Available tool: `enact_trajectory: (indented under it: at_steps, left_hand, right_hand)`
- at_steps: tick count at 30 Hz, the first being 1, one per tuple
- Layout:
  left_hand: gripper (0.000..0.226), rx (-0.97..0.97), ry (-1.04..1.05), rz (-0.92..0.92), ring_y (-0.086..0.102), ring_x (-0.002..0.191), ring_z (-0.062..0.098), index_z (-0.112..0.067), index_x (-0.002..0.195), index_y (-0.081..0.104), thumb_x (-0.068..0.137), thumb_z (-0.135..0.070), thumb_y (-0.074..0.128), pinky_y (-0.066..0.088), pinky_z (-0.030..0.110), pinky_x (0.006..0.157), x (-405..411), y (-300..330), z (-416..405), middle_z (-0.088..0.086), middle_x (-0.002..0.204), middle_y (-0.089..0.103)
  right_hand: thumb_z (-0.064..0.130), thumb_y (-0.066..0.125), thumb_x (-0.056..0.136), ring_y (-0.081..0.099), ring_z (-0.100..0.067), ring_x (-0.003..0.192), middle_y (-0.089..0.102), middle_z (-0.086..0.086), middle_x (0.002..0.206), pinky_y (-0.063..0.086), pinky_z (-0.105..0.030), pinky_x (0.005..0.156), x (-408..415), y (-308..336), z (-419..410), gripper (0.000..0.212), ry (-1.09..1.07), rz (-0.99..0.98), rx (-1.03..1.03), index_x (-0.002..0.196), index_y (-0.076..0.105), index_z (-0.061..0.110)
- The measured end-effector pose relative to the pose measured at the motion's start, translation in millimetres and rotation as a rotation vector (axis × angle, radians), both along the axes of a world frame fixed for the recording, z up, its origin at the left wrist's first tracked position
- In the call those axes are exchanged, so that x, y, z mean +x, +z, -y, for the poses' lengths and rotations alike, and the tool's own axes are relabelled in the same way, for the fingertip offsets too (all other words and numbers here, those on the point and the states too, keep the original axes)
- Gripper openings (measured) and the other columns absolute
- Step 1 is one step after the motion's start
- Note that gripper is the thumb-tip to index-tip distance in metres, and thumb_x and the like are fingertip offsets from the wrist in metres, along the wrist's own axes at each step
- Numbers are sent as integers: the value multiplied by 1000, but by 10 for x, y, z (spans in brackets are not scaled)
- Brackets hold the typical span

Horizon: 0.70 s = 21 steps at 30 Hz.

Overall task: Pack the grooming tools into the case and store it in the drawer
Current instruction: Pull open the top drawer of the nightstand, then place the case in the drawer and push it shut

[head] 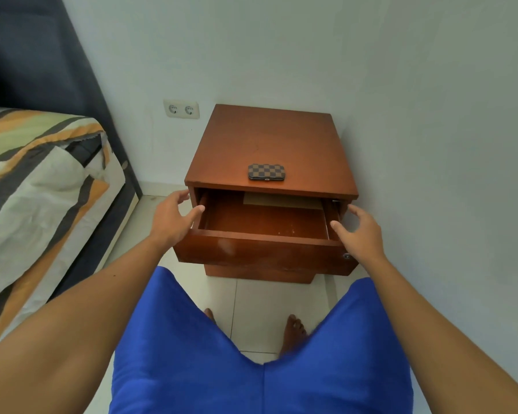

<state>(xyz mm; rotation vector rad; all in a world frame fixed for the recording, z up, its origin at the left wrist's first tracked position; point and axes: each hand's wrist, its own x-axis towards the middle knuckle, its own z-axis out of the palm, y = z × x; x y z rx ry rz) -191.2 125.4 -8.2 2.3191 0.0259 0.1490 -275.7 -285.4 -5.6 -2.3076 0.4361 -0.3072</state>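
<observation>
A small checkered brown case (266, 172) lies closed on top of the wooden nightstand (266, 138), near its front edge. Below it the drawer (263, 252) stands pulled out, with a pale sheet at its back and nothing else visible inside. My left hand (174, 218) hovers at the drawer's left side, fingers spread, thumb over the left wall. At the drawer's right side is my right hand (361, 231), fingers apart too. Neither hand holds anything. No loose grooming tools are in view.
A bed (42, 186) with a striped cover stands to the left, with a narrow gap of tiled floor (251, 309) between it and the nightstand. White walls close in behind and to the right. A double wall socket (181, 109) sits left of the nightstand.
</observation>
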Motion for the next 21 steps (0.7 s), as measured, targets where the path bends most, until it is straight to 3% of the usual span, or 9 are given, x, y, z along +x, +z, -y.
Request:
enact_trajectory:
  at_steps: [6, 11, 15, 21]
  left_hand:
    - [62, 180, -93, 71, 52, 142, 25, -20, 152, 49, 100, -48, 67, 43, 40, 114, 638, 166, 280, 4, 155, 53]
    - [68, 316, -193, 12, 46, 148, 24, -19, 155, 45, 100, -53, 63, 43, 45, 119, 1281, 131, 438, 3, 161, 47]
    - [74, 427, -226, -45, 21, 162, 23, -16, 161, 38, 103, -59, 54, 25, 46, 128, 1672, 55, 587, 3, 171, 33]
    - [79, 537, -276, -42, 5, 164, 20, -18, 167, 24, 106, -65, 37, 4, 42, 132, 2004, -118, 727, 2, 176, 18]
  right_hand:
    - [41, 75, 93, 48, -22, 141, 52, -3, 153, 43, -42, 117, 842, 204, -321, 68, 194, 35, -90, 152, 49, 19]
    - [44, 76, 91, 49, -21, 141, 51, -1, 153, 45, -44, 115, 1543, 266, -543, 72, 320, 20, -152, 153, 47, 21]
    - [50, 78, 88, 41, -21, 146, 42, 1, 160, 42, -45, 119, 1969, 205, -657, 83, 424, -83, -222, 156, 40, 24]
    - [58, 77, 85, 27, -21, 146, 40, 2, 156, 33, -44, 121, 2308, 98, -645, 95, 616, -197, -313, 160, 34, 20]
